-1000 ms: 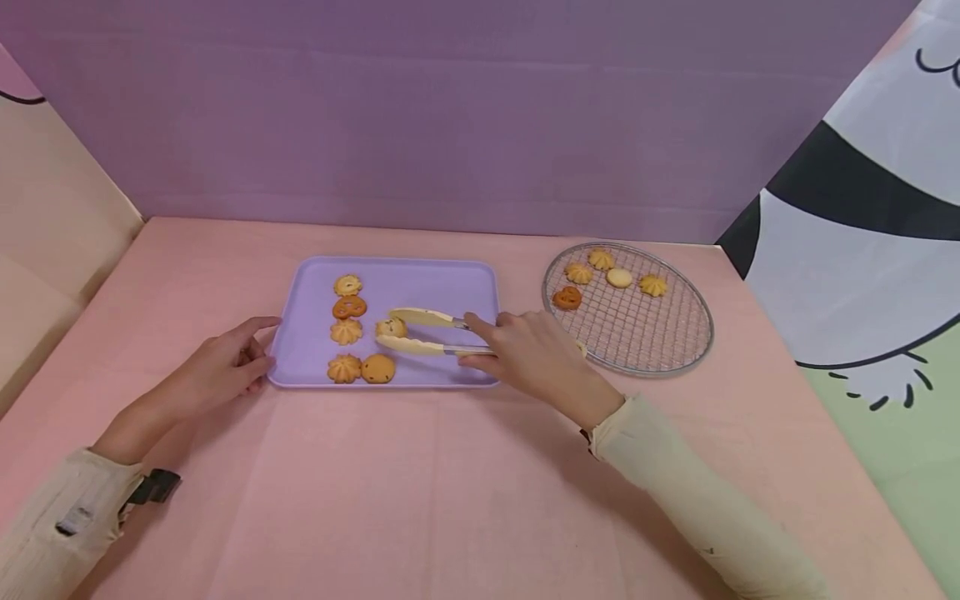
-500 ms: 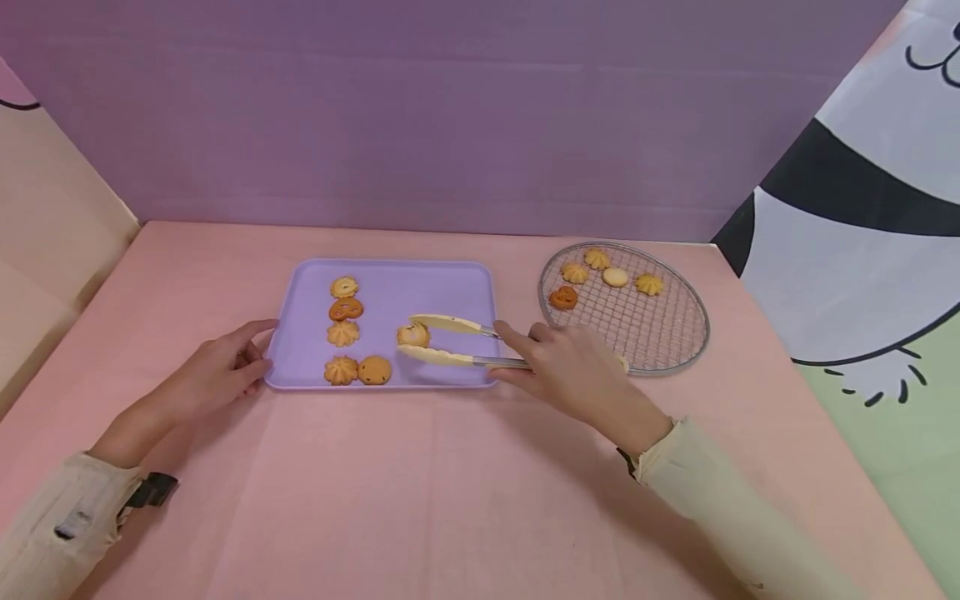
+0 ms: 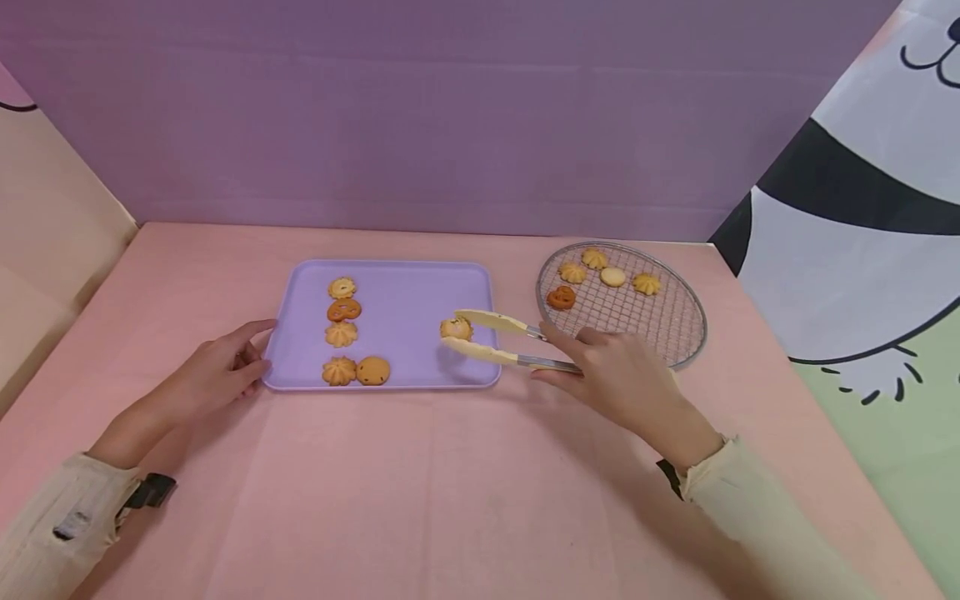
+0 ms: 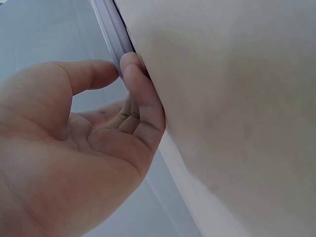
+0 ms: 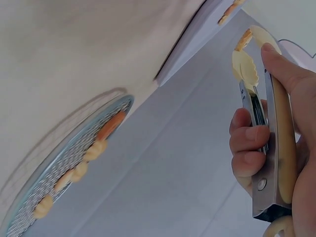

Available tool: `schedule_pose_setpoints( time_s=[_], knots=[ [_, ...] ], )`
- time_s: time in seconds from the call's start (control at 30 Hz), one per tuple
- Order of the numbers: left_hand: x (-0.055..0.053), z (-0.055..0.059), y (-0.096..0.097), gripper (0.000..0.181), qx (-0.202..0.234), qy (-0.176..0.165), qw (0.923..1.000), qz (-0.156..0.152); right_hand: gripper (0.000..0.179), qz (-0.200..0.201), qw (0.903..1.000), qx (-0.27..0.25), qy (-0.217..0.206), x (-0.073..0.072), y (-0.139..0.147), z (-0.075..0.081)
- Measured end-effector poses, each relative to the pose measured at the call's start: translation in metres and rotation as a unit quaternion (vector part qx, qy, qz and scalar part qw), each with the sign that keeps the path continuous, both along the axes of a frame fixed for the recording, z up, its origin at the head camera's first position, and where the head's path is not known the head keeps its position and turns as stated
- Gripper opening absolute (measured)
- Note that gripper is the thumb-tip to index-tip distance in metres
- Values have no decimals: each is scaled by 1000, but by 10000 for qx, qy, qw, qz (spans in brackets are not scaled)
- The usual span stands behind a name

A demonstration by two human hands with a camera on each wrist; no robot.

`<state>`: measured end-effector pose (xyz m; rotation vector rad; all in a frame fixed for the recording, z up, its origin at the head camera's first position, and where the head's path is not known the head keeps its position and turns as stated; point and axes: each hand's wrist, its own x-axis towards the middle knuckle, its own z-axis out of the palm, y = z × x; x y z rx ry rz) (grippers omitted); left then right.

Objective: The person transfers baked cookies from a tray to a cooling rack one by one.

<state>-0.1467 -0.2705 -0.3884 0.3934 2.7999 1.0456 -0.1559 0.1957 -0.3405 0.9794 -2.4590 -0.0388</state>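
Note:
My right hand (image 3: 626, 379) grips a pair of tongs (image 5: 279, 143) with cream tips and metal arms. Between the tips a ridged round cookie (image 3: 456, 329) is pinched, held above the right part of the lilac tray (image 3: 420, 279). My left hand (image 3: 217, 367) holds the tray's left edge, thumb on one side and fingertips on the other in the left wrist view. On the tray's left side lie a ring cookie (image 3: 342, 288), a pretzel (image 3: 344, 310), two star-shaped cookies (image 3: 341, 335) and a speckled round cookie (image 3: 372, 371).
Right of the tray lies a round wire rack (image 3: 637, 325). It bears a pretzel (image 3: 561, 297), a pale round cookie (image 3: 612, 277) and several star-shaped cookies (image 3: 647, 284). Pink cloth (image 3: 375, 483) covers the table, and a purple wall (image 3: 450, 125) stands behind.
My right hand has moved right with the tongs, carrying the pinched cookie from the tray's middle toward its right edge. The left hand has stayed at the tray's left edge.

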Motion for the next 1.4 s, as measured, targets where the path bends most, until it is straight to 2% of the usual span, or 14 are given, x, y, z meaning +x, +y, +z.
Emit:
schedule_pose_setpoints(
  time_s=[0.17,0.43,0.57,0.77,1.03,1.4],
  knots=[
    [0,-1,0,51,31,14,10000,-13,58,-180,9995,-218,-171,1,15,-2],
    [1,-1,0,51,4,94,10000,-8,58,-618,9974,-233,-286,1,38,-3],
    [1,0,1,51,-6,139,9999,-13,56,-783,9963,-312,-147,1,51,-2],
    [0,0,0,51,-29,33,10000,31,57,-954,9951,-210,147,-1,68,-5],
    [-1,-4,0,51,25,3,10000,16,62,-1413,9895,-246,-168,-4,87,-10],
    [-1,-4,0,50,-27,9,10000,22,61,-1802,9822,-371,-386,-13,109,-13]
  ],
)
